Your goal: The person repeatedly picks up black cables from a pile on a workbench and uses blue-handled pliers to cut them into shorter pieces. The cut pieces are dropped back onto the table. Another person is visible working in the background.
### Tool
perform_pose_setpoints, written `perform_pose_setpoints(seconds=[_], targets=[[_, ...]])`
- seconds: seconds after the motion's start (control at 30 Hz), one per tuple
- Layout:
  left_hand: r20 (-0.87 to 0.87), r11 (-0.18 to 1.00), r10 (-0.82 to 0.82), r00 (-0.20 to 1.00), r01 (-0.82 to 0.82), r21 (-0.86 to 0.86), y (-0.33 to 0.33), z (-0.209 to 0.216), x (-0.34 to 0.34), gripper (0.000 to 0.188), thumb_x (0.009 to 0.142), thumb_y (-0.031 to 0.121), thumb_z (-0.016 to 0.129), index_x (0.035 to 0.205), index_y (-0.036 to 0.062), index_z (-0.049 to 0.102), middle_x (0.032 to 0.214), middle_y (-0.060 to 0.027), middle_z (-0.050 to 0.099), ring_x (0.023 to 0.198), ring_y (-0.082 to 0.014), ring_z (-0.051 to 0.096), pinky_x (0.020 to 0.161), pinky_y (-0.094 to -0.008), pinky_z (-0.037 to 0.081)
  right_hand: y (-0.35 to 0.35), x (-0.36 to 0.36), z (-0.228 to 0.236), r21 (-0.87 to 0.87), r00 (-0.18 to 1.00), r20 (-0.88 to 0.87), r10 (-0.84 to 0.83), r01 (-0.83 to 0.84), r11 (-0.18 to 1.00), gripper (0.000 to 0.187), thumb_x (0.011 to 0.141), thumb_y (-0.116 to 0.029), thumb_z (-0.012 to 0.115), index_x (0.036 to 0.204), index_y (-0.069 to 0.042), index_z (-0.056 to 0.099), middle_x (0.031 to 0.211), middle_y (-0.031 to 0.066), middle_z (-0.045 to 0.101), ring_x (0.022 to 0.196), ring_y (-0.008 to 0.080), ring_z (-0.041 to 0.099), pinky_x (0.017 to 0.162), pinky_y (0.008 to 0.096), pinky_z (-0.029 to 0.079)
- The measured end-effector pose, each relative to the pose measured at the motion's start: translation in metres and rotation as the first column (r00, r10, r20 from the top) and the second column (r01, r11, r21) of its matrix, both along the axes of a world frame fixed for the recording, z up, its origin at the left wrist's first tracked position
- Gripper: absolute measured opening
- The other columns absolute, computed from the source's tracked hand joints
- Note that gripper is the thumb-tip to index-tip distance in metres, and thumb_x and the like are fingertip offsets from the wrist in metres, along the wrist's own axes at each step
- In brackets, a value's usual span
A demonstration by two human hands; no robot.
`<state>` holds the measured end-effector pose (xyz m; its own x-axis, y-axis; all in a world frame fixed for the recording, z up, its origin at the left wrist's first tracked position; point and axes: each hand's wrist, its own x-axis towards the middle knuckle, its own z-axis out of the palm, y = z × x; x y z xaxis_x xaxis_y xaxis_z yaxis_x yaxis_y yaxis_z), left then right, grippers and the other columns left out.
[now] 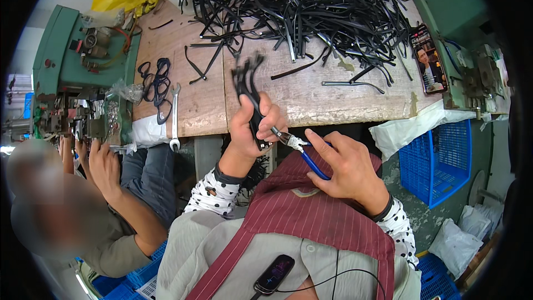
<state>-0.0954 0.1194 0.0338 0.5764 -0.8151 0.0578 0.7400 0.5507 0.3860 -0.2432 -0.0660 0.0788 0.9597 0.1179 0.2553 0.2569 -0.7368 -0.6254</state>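
My left hand (250, 128) is closed around a small bunch of black eyeglass temples (248, 80), their curved tips pointing up and slightly blurred. One temple end sticks out toward the right, at the jaws of a pair of pliers (308, 161) with blue handles. Whether the jaws grip that end is hard to make out. White wrapping covers part of the pliers near the pivot. My right hand (350, 166) holds the pliers by the handles, index finger stretched along the top. Both hands are in front of the table's near edge, above my dark red striped apron (311, 211).
A large heap of black temples (300, 11) covers the back of the wooden table (311, 105). Dark eyeglass fronts (161, 78) and a wrench (175, 116) lie at left. A boxed phone-like item (428, 61) lies right, above a blue crate (438, 161). A co-worker's hand (105, 166) is by the green machine (61, 55).
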Motion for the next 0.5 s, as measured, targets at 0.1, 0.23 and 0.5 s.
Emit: perform_pose_setpoints(seconds=[0.1, 0.23, 0.5], targets=[[0.266, 0.950, 0.272, 0.925, -0.302, 0.077, -0.006, 0.008, -0.013, 0.044, 0.101, 0.052, 0.042, 0.090, 0.0106, 0.048, 0.061, 0.0021, 0.042, 0.050, -0.0077, 0.036, 0.051, -0.0245, 0.035, 0.001, 0.001, 0.000, 0.054, 0.999, -0.028, -0.027, 0.029, 0.998, 0.078, 0.063, -0.021, 0.081, 0.135, -0.008, 0.054, 0.084, 0.0093, 0.053, 0.069, 0.0257, 0.058, 0.060, 0.0368, 0.050], [0.579, 0.812, 0.438, 0.688, -0.579, 0.073, -0.010, 0.007, -0.025, 0.044, 0.100, 0.054, 0.042, 0.094, 0.0114, 0.047, 0.064, 0.0000, 0.043, 0.053, -0.0100, 0.037, 0.054, -0.0262, 0.035, 0.006, -0.004, -0.010, 0.228, 0.987, -0.159, -0.033, 0.069, 0.971, 0.076, 0.065, -0.023, 0.081, 0.135, -0.008, 0.055, 0.083, 0.0095, 0.055, 0.070, 0.0266, 0.060, 0.063, 0.0363, 0.051], [0.689, 0.707, 0.422, 0.590, -0.690, 0.157, -0.013, 0.007, -0.036, 0.043, 0.100, 0.053, 0.043, 0.097, 0.0104, 0.047, 0.066, -0.0027, 0.047, 0.054, -0.0112, 0.039, 0.052, -0.0255, 0.035, 0.001, -0.005, -0.008, 0.320, 0.959, -0.282, 0.015, 0.079, 0.944, 0.075, 0.068, -0.024, 0.081, 0.136, -0.008, 0.054, 0.082, 0.0107, 0.058, 0.070, 0.0260, 0.060, 0.068, 0.0354, 0.051]])
